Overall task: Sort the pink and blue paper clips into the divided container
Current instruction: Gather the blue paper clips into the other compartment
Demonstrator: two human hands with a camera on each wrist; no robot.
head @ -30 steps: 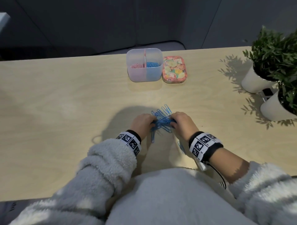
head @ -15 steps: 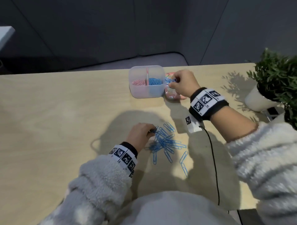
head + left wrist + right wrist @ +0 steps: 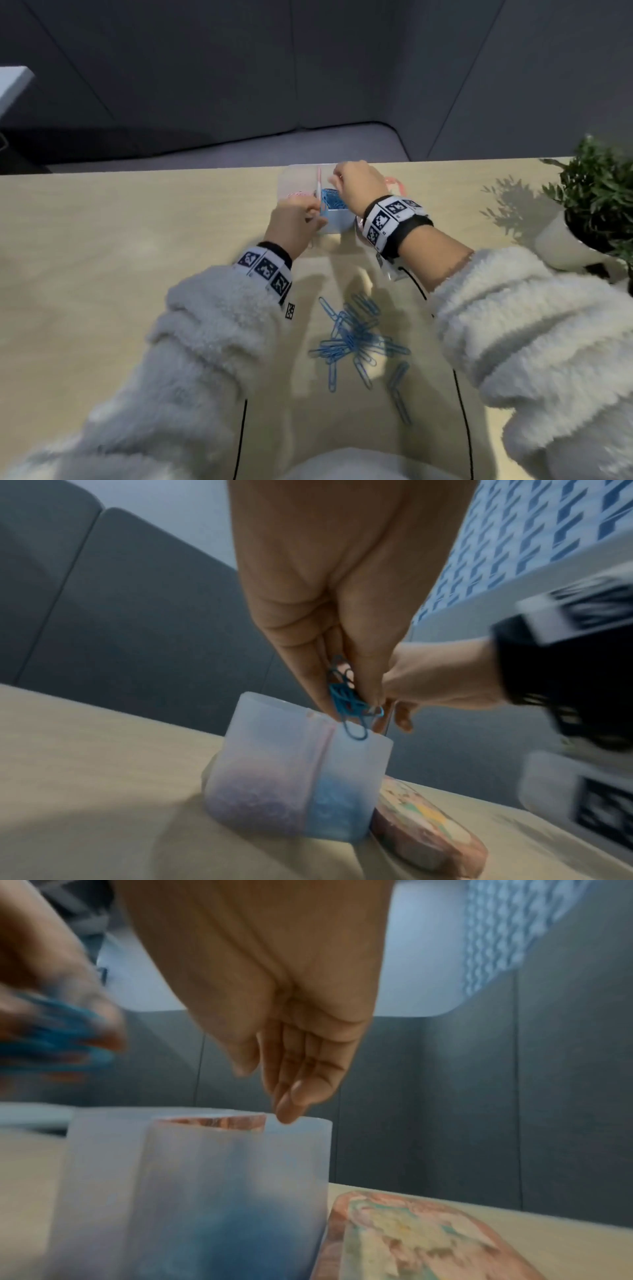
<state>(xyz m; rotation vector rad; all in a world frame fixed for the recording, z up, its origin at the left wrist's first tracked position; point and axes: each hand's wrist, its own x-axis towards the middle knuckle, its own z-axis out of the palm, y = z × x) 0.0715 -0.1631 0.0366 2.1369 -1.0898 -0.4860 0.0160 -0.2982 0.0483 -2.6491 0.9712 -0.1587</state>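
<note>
The translucent divided container (image 3: 337, 224) stands at the table's far edge, with pink clips (image 3: 297, 196) in its left half and blue clips (image 3: 331, 202) in its right half. My left hand (image 3: 317, 219) pinches a small bunch of blue paper clips (image 3: 346, 702) just above the container's rim (image 3: 363, 741), near the divider. My right hand (image 3: 270, 1093) hangs over the blue half with relaxed fingers (image 3: 291, 1104) and holds nothing. A loose pile of blue clips (image 3: 356, 339) lies on the table nearer to me.
A flowery tin (image 3: 428, 826) lies right beside the container on its right, mostly hidden by my right hand in the head view. Potted plants (image 3: 603, 192) in white pots (image 3: 561, 240) stand at the right edge. Cables (image 3: 462, 411) trail from my wrists.
My left hand has lifted blue clips off the pile and carried them to the container. My right hand has moved over the blue half, and the clips it held are gone from it.
</note>
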